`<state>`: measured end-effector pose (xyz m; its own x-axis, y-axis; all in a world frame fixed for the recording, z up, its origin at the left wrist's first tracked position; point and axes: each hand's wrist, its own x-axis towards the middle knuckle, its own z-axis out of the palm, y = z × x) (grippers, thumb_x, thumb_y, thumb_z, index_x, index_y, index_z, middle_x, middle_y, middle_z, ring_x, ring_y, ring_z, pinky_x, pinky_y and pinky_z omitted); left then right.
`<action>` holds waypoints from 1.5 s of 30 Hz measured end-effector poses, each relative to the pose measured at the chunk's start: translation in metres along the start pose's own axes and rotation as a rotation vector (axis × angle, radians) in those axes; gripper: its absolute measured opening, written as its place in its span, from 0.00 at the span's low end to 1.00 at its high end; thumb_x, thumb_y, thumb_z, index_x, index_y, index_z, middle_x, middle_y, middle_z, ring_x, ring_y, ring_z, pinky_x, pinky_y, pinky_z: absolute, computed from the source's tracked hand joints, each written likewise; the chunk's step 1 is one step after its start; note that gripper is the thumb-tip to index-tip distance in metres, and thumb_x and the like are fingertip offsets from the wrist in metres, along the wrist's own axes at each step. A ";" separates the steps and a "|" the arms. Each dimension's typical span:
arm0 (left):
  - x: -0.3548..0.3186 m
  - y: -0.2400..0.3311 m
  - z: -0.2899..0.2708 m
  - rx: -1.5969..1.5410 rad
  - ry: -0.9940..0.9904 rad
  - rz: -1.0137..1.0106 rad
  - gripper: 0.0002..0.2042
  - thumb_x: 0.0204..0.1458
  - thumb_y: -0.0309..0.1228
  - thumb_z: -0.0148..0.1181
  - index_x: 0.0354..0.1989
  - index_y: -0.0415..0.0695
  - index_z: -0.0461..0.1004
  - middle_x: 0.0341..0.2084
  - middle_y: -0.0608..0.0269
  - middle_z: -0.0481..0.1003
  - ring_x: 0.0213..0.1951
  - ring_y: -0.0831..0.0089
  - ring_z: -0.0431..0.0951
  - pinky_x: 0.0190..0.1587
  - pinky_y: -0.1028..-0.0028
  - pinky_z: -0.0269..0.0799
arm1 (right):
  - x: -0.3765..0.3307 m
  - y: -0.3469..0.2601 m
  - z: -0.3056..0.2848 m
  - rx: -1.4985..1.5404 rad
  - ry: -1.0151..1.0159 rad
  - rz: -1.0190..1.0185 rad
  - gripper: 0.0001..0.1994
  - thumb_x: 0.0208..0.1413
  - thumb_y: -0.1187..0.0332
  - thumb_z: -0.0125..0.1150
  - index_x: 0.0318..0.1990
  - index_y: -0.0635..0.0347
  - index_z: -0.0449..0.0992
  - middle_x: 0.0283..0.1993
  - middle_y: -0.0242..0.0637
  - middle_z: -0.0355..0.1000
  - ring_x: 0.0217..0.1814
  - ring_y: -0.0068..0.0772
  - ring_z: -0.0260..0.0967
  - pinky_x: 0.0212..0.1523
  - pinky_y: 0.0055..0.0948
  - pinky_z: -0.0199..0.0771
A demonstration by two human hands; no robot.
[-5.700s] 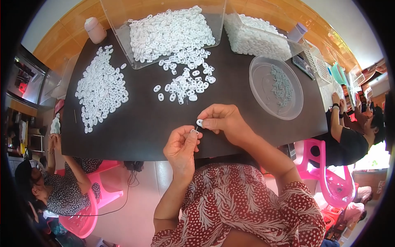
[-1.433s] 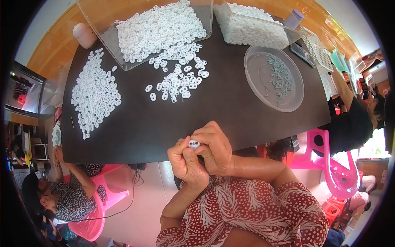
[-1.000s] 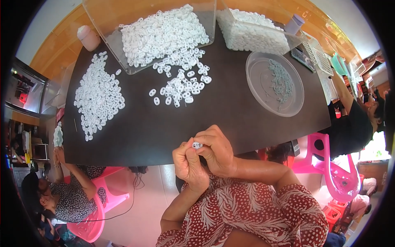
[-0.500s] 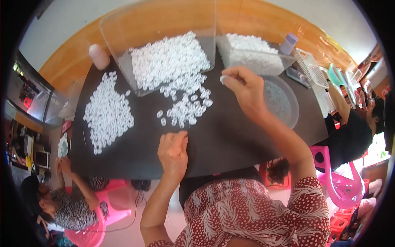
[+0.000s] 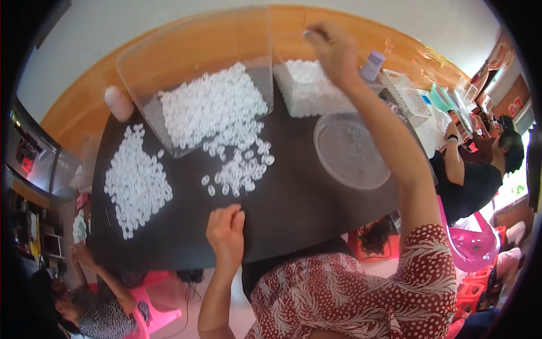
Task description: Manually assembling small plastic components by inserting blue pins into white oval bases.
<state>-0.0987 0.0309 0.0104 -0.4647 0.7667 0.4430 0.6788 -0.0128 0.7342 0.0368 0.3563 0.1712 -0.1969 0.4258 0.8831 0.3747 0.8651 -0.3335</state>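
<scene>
My right hand [image 5: 337,55] is raised over the far right of the table, fingers pinched on a small white ring [image 5: 306,33]. The hand is a little blurred. Near the table's front edge, my left hand [image 5: 226,227] rests closed, its fingers curled; whatever they hold is hidden. Just beyond it lie loose white oval rings [image 5: 240,172], spilling from a large clear tub [image 5: 272,68] tipped toward me. A wide spread of the same white rings [image 5: 135,186] covers the table's left side. Below my right forearm sits a round clear dish [image 5: 333,169] with small pale bits inside.
A second clear bin [image 5: 307,104] full of white pieces stands at the back right, beside a purple-capped bottle [image 5: 372,65]. A pink bottle [image 5: 118,104] is at the back left. White baskets [image 5: 406,93] line the right. People sit on both sides, near pink chairs [image 5: 474,243].
My right hand has risen up and away from the table with the white ring still pinched. My left hand stays closed near the front edge. The whole view has shifted and tilted slightly.
</scene>
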 end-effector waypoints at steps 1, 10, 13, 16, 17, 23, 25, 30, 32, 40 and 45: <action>0.001 -0.002 0.000 0.002 -0.004 -0.028 0.05 0.45 0.22 0.60 0.32 0.40 0.75 0.23 0.58 0.71 0.27 0.63 0.70 0.32 0.67 0.66 | 0.002 0.008 -0.009 -0.095 -0.038 0.002 0.08 0.51 0.69 0.60 0.37 0.61 0.78 0.31 0.39 0.76 0.34 0.28 0.72 0.36 0.26 0.71; 0.002 -0.008 0.006 -0.170 0.015 -0.241 0.06 0.47 0.21 0.59 0.34 0.38 0.76 0.25 0.60 0.72 0.28 0.70 0.72 0.33 0.74 0.68 | -0.097 -0.024 -0.011 0.005 -0.425 -0.135 0.10 0.43 0.77 0.55 0.33 0.55 0.79 0.30 0.42 0.74 0.37 0.47 0.69 0.40 0.42 0.69; 0.002 -0.014 0.008 -0.264 0.010 -0.281 0.06 0.48 0.21 0.59 0.35 0.37 0.76 0.26 0.60 0.73 0.27 0.74 0.72 0.32 0.76 0.68 | -0.161 -0.063 0.004 0.137 -0.592 -0.315 0.06 0.42 0.77 0.59 0.30 0.57 0.77 0.27 0.39 0.69 0.32 0.42 0.66 0.34 0.38 0.67; 0.002 -0.011 0.007 -0.281 0.005 -0.274 0.06 0.49 0.21 0.58 0.35 0.36 0.76 0.26 0.61 0.73 0.26 0.77 0.71 0.31 0.78 0.68 | -0.192 -0.086 0.017 0.272 -0.654 -0.318 0.09 0.38 0.78 0.58 0.30 0.57 0.77 0.26 0.35 0.66 0.32 0.39 0.64 0.30 0.34 0.66; 0.001 -0.012 0.006 -0.276 0.009 -0.275 0.06 0.49 0.21 0.58 0.35 0.36 0.76 0.26 0.61 0.73 0.26 0.77 0.71 0.31 0.78 0.68 | -0.196 -0.092 0.020 0.283 -0.681 -0.333 0.09 0.37 0.79 0.58 0.30 0.57 0.77 0.26 0.34 0.65 0.32 0.38 0.64 0.29 0.32 0.66; 0.001 -0.010 -0.001 -0.369 0.010 -0.386 0.06 0.49 0.21 0.59 0.35 0.36 0.76 0.26 0.62 0.73 0.25 0.79 0.71 0.29 0.79 0.67 | -0.203 -0.099 0.034 0.269 -0.744 -0.471 0.07 0.34 0.78 0.58 0.26 0.61 0.74 0.28 0.37 0.62 0.33 0.38 0.60 0.29 0.33 0.65; 0.002 -0.013 -0.003 -0.358 0.039 -0.392 0.05 0.49 0.21 0.59 0.35 0.36 0.76 0.26 0.62 0.73 0.25 0.79 0.71 0.30 0.79 0.67 | -0.203 -0.099 0.037 0.261 -0.764 -0.498 0.05 0.34 0.77 0.57 0.25 0.63 0.73 0.28 0.37 0.61 0.33 0.38 0.59 0.30 0.33 0.64; 0.020 -0.038 -0.017 -0.021 0.142 -0.209 0.06 0.47 0.22 0.59 0.35 0.38 0.76 0.31 0.55 0.76 0.33 0.63 0.76 0.38 0.70 0.70 | -0.199 -0.105 0.041 0.182 -0.753 -0.638 0.04 0.37 0.73 0.55 0.23 0.62 0.68 0.28 0.38 0.60 0.34 0.38 0.58 0.34 0.33 0.63; 0.028 -0.045 -0.018 0.016 0.143 -0.202 0.06 0.47 0.22 0.59 0.34 0.40 0.76 0.30 0.55 0.75 0.34 0.59 0.75 0.38 0.67 0.69 | -0.197 -0.106 0.041 0.154 -0.751 -0.656 0.04 0.38 0.72 0.54 0.22 0.62 0.68 0.28 0.38 0.61 0.35 0.37 0.59 0.35 0.32 0.63; 0.047 -0.056 -0.015 0.343 0.142 0.066 0.05 0.45 0.26 0.62 0.31 0.43 0.74 0.25 0.59 0.71 0.32 0.58 0.71 0.34 0.62 0.67 | -0.202 -0.112 0.033 0.138 -0.687 -0.719 0.05 0.40 0.70 0.53 0.21 0.62 0.67 0.27 0.37 0.61 0.35 0.35 0.60 0.35 0.30 0.62; 0.052 -0.052 -0.012 0.442 0.081 0.069 0.06 0.44 0.28 0.63 0.30 0.43 0.73 0.25 0.59 0.71 0.31 0.58 0.70 0.33 0.61 0.67 | -0.210 -0.117 0.026 0.285 -0.634 -0.489 0.07 0.39 0.78 0.59 0.25 0.63 0.66 0.28 0.40 0.61 0.31 0.39 0.60 0.31 0.33 0.64</action>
<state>-0.1650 0.0636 0.0017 -0.4405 0.7211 0.5348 0.8794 0.2267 0.4188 0.0105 0.1725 0.0164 -0.7798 -0.0193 0.6257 -0.1110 0.9879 -0.1079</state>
